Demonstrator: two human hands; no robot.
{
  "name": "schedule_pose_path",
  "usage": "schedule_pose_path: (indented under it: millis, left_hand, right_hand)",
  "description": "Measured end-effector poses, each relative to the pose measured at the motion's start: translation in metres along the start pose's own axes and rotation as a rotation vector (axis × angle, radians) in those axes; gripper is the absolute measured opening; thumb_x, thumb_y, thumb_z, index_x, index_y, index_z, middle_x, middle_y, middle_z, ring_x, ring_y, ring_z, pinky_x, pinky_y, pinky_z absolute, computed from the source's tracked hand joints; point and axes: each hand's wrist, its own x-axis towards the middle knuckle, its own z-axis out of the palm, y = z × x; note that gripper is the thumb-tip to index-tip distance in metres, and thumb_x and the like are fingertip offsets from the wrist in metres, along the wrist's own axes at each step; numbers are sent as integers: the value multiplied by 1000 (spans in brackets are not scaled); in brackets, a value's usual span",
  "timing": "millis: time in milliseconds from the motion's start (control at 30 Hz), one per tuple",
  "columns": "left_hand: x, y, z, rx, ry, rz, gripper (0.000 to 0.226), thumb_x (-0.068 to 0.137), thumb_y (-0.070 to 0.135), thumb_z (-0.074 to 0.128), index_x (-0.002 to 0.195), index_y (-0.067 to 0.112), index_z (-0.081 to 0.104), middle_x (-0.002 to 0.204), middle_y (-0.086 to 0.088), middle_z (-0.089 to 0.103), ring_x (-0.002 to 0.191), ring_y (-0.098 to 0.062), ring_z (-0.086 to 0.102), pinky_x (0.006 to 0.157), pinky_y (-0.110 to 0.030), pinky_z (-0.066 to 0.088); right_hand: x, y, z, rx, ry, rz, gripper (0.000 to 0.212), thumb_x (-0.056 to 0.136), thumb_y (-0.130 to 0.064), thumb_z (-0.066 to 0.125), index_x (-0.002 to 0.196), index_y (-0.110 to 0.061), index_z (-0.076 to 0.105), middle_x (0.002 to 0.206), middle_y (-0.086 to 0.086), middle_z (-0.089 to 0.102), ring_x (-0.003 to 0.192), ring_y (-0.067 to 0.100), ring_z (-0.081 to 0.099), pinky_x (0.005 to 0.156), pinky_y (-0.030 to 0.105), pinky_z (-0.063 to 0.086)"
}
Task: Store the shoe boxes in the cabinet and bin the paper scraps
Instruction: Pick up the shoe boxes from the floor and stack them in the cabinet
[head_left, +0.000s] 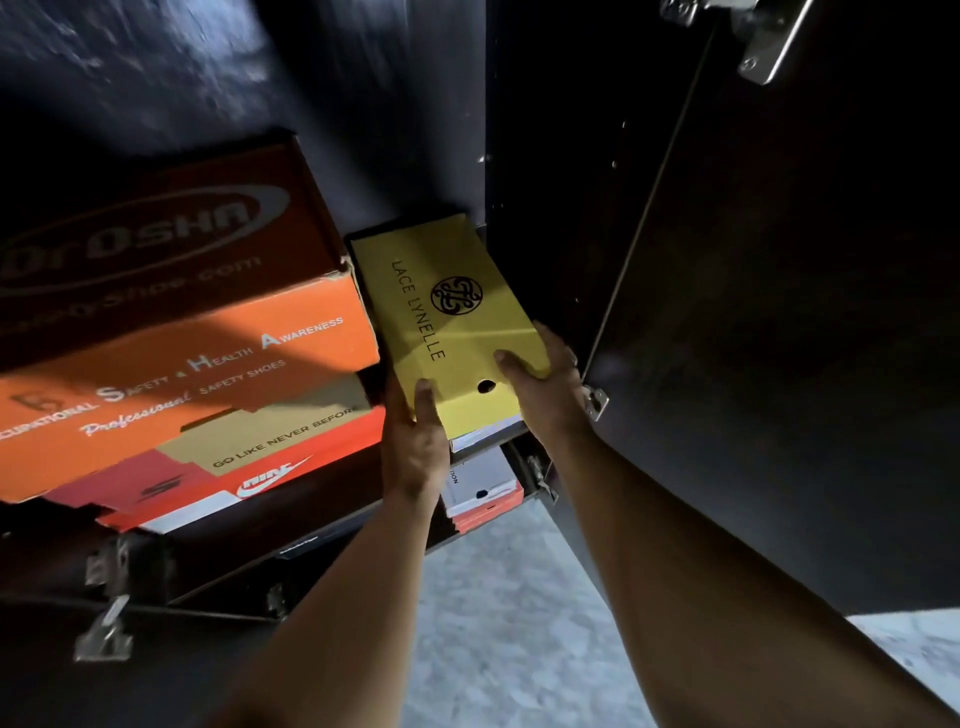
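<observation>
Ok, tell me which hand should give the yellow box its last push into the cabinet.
Probably the right hand. It holds the yellow box at its near right corner, behind the length of the box. The left hand grips the near left corner, squeezed beside the orange box, with less room to follow through.

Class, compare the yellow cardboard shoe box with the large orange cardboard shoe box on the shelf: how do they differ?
The yellow cardboard shoe box is narrower than the large orange cardboard shoe box. The yellow one carries black lettering and a round emblem; the orange one has white lettering. The left hand and right hand grip the yellow one, while nothing touches the orange one, which rests on a red box. Both sit in the dark cabinet.
</observation>
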Motion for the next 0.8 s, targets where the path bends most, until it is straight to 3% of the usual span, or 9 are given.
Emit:
schedule_pose_path:
  millis: [100, 200, 233, 367, 467, 533, 600, 700, 800]
  left_hand:
    - [15, 1, 3, -10, 9, 2, 56, 99, 52, 40, 148, 25, 46, 135, -3, 64, 123, -25, 61, 105, -34, 46]
    - [19, 3, 13, -36, 56, -5, 43, 108, 37, 39, 147, 22, 45, 136, -6, 62, 123, -27, 60, 106, -36, 46]
    - [19, 2, 17, -46, 73, -19, 42, 109, 34, 38, 148, 21, 43, 138, -6, 61, 124, -27, 59, 107, -37, 45]
    - [19, 5, 28, -46, 98, -46, 48, 109, 37, 36, 154, 23, 33, 150, -5, 50, 135, -24, 50, 114, -34, 38]
    - [17, 10, 30, -24, 85, -28, 49, 108, 40, 36, 155, 24, 33, 150, -3, 51, 135, -25, 50, 111, -30, 37]
    - [7, 16, 25, -3, 101, -51, 51, 106, 47, 37, 154, 28, 35, 148, -4, 53, 132, -28, 53, 105, -28, 40]
    - [-13, 15, 17, 12, 174, -154, 57, 102, 59, 35, 150, 27, 42, 143, -9, 57, 125, -33, 57, 101, -34, 46]
    - [-60, -8, 1, 92, 240, -290, 72, 101, 63, 29, 133, 5, 58, 132, -21, 63, 120, -38, 59, 99, -41, 45]
    - [-114, -57, -6, 318, 36, -541, 77, 102, 61, 32, 133, -4, 57, 137, -30, 56, 128, -45, 52, 108, -47, 39]
  right_hand:
    - [9, -2, 5, 27, 3, -24, 57, 93, -35, 72, 145, -29, 50, 104, -18, 58, 90, 3, 60, 80, 24, 52]
    - [16, -1, 7, 25, -7, -20, 56, 95, -36, 70, 145, -26, 47, 105, -14, 57, 83, -5, 57, 68, 16, 48]
    - [18, -1, 8, 19, 0, -17, 56, 95, -37, 69, 145, -26, 47, 107, -11, 57, 84, 0, 59, 69, 19, 50]
    - [27, -8, 8, -41, -6, 42, 57, 97, -51, 59, 146, -27, 41, 121, 6, 65, 106, 31, 66, 88, 41, 56]
    - [31, -20, 1, -110, -70, 147, 77, 93, -69, 48, 156, -34, 22, 142, 18, 55, 122, 40, 59, 103, 49, 49]
    - [17, -23, -5, -100, -21, 175, 83, 94, -73, 42, 160, -34, 11, 154, 19, 44, 136, 41, 48, 111, 50, 37]
    - [-10, -17, -14, -5, 76, 185, 81, 96, -71, 40, 161, -31, 14, 157, 15, 43, 142, 38, 44, 111, 47, 34]
    - [-66, 13, -32, -49, 84, 258, 66, 99, -63, 42, 155, -29, 30, 148, 15, 53, 131, 41, 54, 99, 42, 44]
    - [-129, 66, -60, -223, 17, 341, 52, 103, -50, 49, 147, -24, 45, 141, 14, 58, 126, 37, 58, 96, 36, 45]
